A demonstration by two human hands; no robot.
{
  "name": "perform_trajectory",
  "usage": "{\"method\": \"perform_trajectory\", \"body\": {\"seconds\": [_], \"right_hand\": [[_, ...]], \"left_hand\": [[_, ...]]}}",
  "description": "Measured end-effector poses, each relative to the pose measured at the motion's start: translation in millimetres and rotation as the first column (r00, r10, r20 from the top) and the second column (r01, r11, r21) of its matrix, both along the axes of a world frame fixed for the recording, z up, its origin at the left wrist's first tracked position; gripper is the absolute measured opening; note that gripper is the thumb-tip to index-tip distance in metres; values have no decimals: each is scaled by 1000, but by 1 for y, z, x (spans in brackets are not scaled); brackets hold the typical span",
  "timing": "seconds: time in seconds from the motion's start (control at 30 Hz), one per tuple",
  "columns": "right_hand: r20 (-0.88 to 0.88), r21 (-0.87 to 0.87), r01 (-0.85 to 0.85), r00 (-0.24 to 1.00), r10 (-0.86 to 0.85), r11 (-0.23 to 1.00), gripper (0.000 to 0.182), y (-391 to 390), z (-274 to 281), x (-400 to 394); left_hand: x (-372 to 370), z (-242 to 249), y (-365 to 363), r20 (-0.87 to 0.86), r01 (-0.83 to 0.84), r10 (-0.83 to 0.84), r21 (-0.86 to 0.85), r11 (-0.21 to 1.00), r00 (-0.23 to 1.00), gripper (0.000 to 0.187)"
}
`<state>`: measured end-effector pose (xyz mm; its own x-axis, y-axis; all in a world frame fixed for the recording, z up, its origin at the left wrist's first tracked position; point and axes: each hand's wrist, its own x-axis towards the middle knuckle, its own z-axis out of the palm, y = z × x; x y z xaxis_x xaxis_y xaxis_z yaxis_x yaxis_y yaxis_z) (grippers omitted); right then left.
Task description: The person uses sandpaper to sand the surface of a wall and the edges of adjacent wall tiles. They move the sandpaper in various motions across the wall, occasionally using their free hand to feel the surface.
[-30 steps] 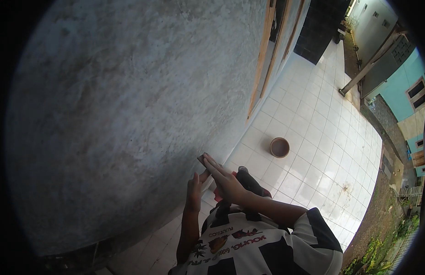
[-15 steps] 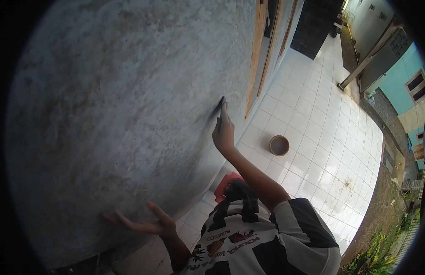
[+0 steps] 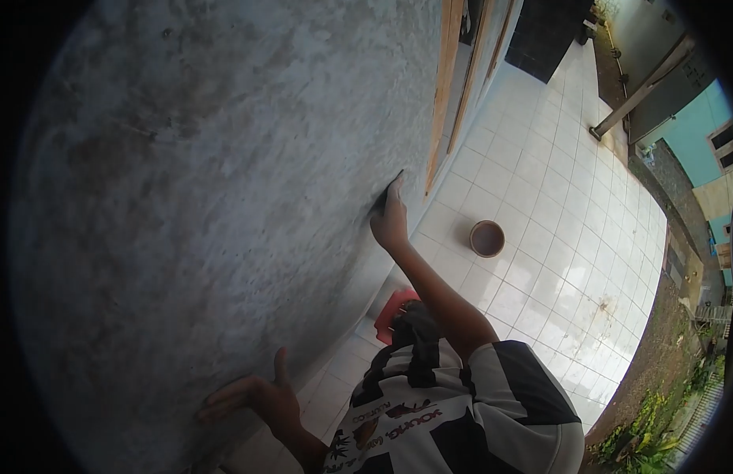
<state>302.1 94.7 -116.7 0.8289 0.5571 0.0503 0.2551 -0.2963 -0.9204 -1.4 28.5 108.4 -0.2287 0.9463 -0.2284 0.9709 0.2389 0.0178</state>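
Note:
A grey, mottled plaster wall [image 3: 224, 197] fills the left of the view. My right hand [image 3: 391, 223] is closed around a thin, dark flat piece [image 3: 387, 195] and presses it to the wall near the wooden frame. Most of that piece is hidden by the fingers, and its kind does not show. Lower down, my left hand [image 3: 260, 396] is spread against or very close to the same wall, thumb apart, holding nothing.
A round brown pot [image 3: 486, 238] stands on the white tiled floor [image 3: 540, 276]. Beneath me is a red plastic stool or chair [image 3: 392, 317], partly hidden. A wooden frame [image 3: 445, 95] edges the wall, and a post [image 3: 635, 95] stands farther off.
My right hand has shifted slightly right along the wall with the dark flat piece. My left hand has turned a little, and the whole view has shifted slightly.

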Motion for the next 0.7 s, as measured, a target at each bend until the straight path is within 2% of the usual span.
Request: {"method": "perform_trajectory", "body": {"seconds": [0.07, 0.1, 0.17, 0.27, 0.3, 0.37, 0.4, 0.43, 0.47, 0.53, 0.57, 0.7], "right_hand": [[14, 52, 104, 994, -105, 993, 81, 7, -1, 2], [6, 54, 112, 994, -113, 992, 81, 8, -1, 3], [57, 119, 58, 996, -65, 991, 78, -1, -2, -1], [-9, 39, 74, 997, -74, 997, 68, 4, -24, 29], [-71, -38, 98, 992, -100, 994, 56, 11, -43, 46], [-95, -56, 127, 987, -132, 990, 54, 16, -46, 62], [-115, -84, 152, 980, -162, 985, 52, 15, -50, 66], [-16, -47, 212, 977, -213, 976, 44, 19, -63, 63], [-22, -50, 218, 975, -219, 975, 44, 16, -76, 64], [25, 18, 139, 990, -140, 990, 31, 8, -88, 69], [39, -4, 118, 992, -118, 993, 23, 11, -92, 83], [-33, -69, 150, 988, -152, 986, 26, 15, -95, 121]], "left_hand": [[-23, -29, -3, -97, 235, -215, 328, 915, 972, 106], [-26, -30, 1, -105, 245, -223, 329, 912, 969, 106], [-31, -30, 1, 102, 217, -272, 371, 903, 957, 104], [-27, -31, 0, -5, 193, -202, 319, 928, 979, 100], [-28, -30, 1, -11, 194, -201, 321, 927, 980, 100], [-28, -30, 4, -23, 107, -105, 237, 966, 994, 97], [-27, -31, 5, -25, 118, -116, 237, 964, 993, 97], [-26, -29, 6, -3, 121, -124, 246, 962, 992, 95], [-27, -28, 6, 18, 120, -129, 252, 960, 991, 93], [-30, -33, 7, -10, 149, -152, 288, 946, 988, 92], [-32, -35, 6, -33, 170, -169, 326, 930, 985, 91], [-27, -25, 7, 20, 135, -144, 248, 959, 989, 90]]}}
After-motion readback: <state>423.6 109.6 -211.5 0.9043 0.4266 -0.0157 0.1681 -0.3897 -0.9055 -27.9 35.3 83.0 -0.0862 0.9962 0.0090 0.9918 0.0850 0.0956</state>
